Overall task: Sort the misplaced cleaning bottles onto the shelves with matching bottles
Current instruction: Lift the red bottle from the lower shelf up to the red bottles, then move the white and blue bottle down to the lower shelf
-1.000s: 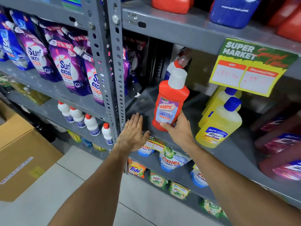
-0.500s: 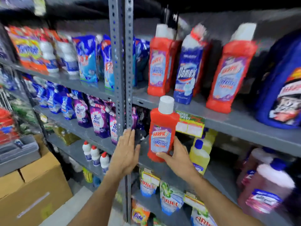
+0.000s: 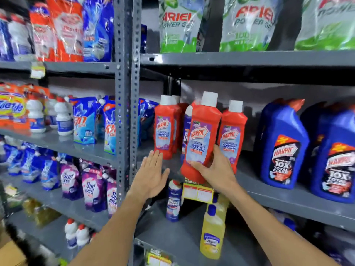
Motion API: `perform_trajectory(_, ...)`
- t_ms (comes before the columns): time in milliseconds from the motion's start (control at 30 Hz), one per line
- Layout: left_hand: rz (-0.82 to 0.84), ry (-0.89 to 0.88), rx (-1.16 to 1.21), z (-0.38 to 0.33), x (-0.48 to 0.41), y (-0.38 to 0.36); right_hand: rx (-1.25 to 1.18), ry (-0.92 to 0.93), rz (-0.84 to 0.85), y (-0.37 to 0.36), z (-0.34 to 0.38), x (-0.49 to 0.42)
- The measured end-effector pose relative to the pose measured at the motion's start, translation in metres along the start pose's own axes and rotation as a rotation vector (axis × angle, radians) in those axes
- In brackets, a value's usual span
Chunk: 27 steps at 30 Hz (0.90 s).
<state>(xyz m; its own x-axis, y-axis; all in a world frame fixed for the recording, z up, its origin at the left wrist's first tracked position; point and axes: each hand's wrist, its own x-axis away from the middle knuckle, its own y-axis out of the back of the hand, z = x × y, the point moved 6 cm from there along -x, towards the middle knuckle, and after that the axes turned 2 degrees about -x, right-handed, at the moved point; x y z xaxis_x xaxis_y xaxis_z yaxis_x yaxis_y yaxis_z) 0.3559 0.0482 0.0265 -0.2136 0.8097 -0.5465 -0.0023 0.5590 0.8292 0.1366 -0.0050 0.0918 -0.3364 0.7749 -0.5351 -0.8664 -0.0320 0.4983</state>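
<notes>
My right hand (image 3: 215, 170) grips a red Harpic bottle (image 3: 201, 139) with a white cap, held upright in front of the middle shelf (image 3: 272, 194). Matching red Harpic bottles stand on that shelf to its left (image 3: 165, 127) and right (image 3: 233, 131), and a blue bottle (image 3: 186, 123) is partly hidden behind it. My left hand (image 3: 151, 175) is flat and empty, fingers apart, just below the left red bottle near the shelf edge.
Large blue Harpic jugs (image 3: 282, 144) fill the right of the same shelf. A grey upright post (image 3: 125, 93) stands left of my hands. Below are a Domex bottle (image 3: 173, 202), a yellow bottle (image 3: 213, 231) and a price tag (image 3: 197, 192). Ariel pouches (image 3: 178, 24) sit above.
My right hand has raised the red bottle from the lower shelf up to the shelf with matching red bottles. The view has tilted upward, and my left hand rose with it.
</notes>
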Motion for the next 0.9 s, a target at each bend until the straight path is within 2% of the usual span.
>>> perform_trajectory(233,0.042,-0.058,0.005,-0.006,-0.004,-0.024,0.191,-0.176,-0.037,0.017,-0.029,-0.004)
perform_trajectory(433,0.070,-0.049,0.006,0.000,-0.008,-0.031,0.212,-0.241,-0.064,0.027,-0.044,-0.007)
perform_trajectory(900,0.034,-0.036,0.057,0.003,-0.007,-0.029,0.127,-0.234,-0.089,0.022,-0.053,-0.011)
